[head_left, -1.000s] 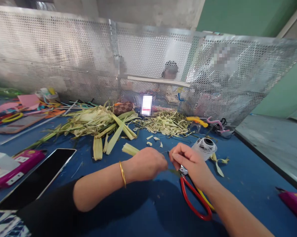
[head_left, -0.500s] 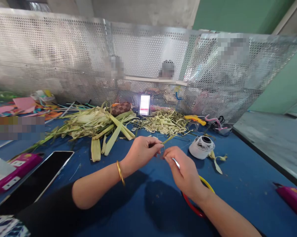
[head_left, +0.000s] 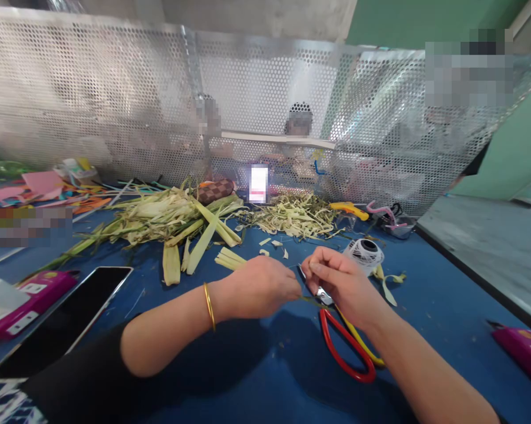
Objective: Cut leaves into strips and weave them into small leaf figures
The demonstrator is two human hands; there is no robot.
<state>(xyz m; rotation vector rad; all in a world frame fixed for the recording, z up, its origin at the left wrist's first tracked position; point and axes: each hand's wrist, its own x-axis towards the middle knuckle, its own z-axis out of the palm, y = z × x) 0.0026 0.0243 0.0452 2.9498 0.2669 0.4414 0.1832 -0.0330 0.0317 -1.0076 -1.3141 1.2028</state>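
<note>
My left hand (head_left: 265, 287), with a gold bangle at the wrist, is closed around a corn husk bundle (head_left: 230, 258). Its broad pale end sticks out behind the knuckles, and a thin green end points right past the fingertips. My right hand (head_left: 336, 280) has its thumb and fingers pinched together; what lies between them is too fine to make out. Scissors (head_left: 347, 347) with one red and one yellow handle lie on the table under my right hand, their blades partly covered by the fingers. A spool of white thread (head_left: 366, 254) stands just behind that hand.
Piles of husk leaves (head_left: 159, 221) and shredded husk strips (head_left: 292, 217) lie toward the back. A large phone (head_left: 66, 324) and a magenta case (head_left: 30, 303) are at left. A yellow-handled tool (head_left: 350, 209) lies back right. A perforated metal screen (head_left: 265, 76) closes off the far side.
My left hand has turned over, so the husk's thin end now points right and the broad end shows at left. My right hand has shifted up and right, uncovering more of the scissors.
</note>
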